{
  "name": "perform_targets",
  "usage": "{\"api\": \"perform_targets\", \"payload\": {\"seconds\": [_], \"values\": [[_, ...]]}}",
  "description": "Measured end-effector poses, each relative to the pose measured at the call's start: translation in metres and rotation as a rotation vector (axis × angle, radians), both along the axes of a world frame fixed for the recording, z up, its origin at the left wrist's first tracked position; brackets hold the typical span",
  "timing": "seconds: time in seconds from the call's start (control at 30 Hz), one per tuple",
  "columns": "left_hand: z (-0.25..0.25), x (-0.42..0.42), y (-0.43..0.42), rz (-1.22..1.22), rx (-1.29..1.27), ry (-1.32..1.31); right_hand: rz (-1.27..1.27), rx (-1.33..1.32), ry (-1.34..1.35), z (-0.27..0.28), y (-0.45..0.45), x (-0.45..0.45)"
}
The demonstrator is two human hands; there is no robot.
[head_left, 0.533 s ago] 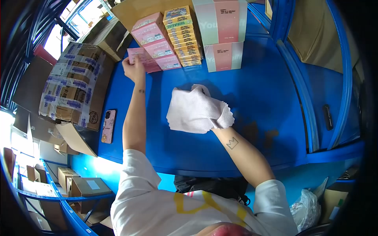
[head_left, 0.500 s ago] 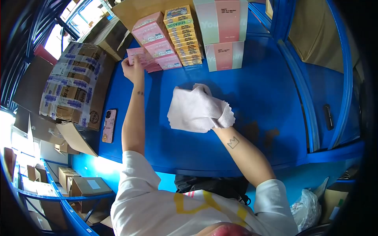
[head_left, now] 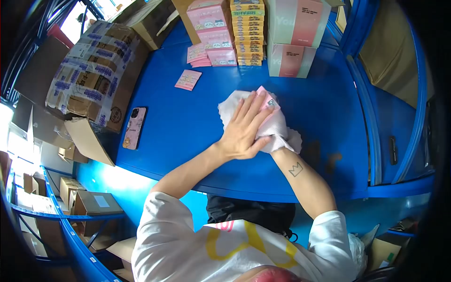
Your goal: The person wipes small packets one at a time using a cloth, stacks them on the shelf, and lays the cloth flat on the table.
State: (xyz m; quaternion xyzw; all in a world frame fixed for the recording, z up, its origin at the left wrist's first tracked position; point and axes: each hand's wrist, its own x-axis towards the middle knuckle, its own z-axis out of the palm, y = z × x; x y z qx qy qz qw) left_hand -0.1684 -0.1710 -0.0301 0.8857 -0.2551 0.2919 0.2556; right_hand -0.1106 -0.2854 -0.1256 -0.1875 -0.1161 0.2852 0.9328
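My left hand (head_left: 244,129) lies flat with its fingers stretched out, over a white textured cloth (head_left: 230,105) and a small pink packet (head_left: 264,94). The packet's upper end sticks out beyond the fingers, on top of the cloth. My right hand is hidden beneath the cloth; only its wrist and forearm show. Farther off, another pink packet (head_left: 189,80) lies by itself on the blue table (head_left: 202,113). Behind it, a small stack of pink packets (head_left: 198,56) leans beside piled pink boxes (head_left: 220,40).
Yellow boxes (head_left: 250,40) are stacked beside the pink ones, with two larger pink-and-green boxes (head_left: 293,61) to their right. On the left are a phone (head_left: 135,128) and a big taped carton (head_left: 96,75). A dark slim object (head_left: 393,150) lies at far right.
My left hand has come from the pink packets to the cloth, and a packet is now under its fingers. One packet shows lying apart on the table. The view has shifted slightly.
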Motion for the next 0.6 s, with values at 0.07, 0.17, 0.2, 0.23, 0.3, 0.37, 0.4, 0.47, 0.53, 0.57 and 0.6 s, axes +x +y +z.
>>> {"api": "perform_targets", "payload": {"seconds": [0.07, 0.17, 0.2, 0.23, 0.3, 0.37, 0.4, 0.47, 0.53, 0.57, 0.6], "values": [[0.005, 0.005, 0.004, -0.042, -0.030, -0.003, -0.053, 0.038, -0.084, 0.000, -0.002, -0.009], [0.007, 0.004, 0.012, -0.101, -0.065, 0.028, -0.132, -0.086, -0.246, 0.023, -0.008, -0.021], [0.007, 0.002, 0.016, -0.116, -0.089, 0.056, -0.159, -0.234, -0.367, 0.041, -0.013, -0.026], [0.008, 0.002, 0.019, -0.131, -0.110, 0.082, -0.187, -0.381, -0.488, 0.056, -0.016, -0.029], [0.005, 0.003, 0.018, -0.152, -0.138, 0.112, -0.214, -0.539, -0.603, 0.061, -0.022, -0.032], [0.001, 0.001, 0.013, -0.084, -0.105, 0.104, -0.226, -0.552, -0.583, 0.057, -0.029, -0.039], [0.000, 0.000, 0.012, -0.052, -0.081, 0.100, -0.235, -0.553, -0.573, 0.056, -0.031, -0.043], [0.001, -0.002, 0.008, -0.021, -0.049, 0.098, -0.248, -0.546, -0.559, 0.054, -0.034, -0.047], [0.002, -0.007, -0.012, -0.033, -0.064, 0.074, -0.296, -0.991, -0.673, 0.056, -0.051, -0.048], [0.003, -0.007, -0.022, -0.040, -0.073, 0.058, -0.318, -1.219, -0.728, 0.058, -0.059, -0.047], [0.004, -0.006, -0.027, -0.047, -0.085, 0.042, -0.339, -1.450, -0.779, 0.060, -0.063, -0.046]]}}
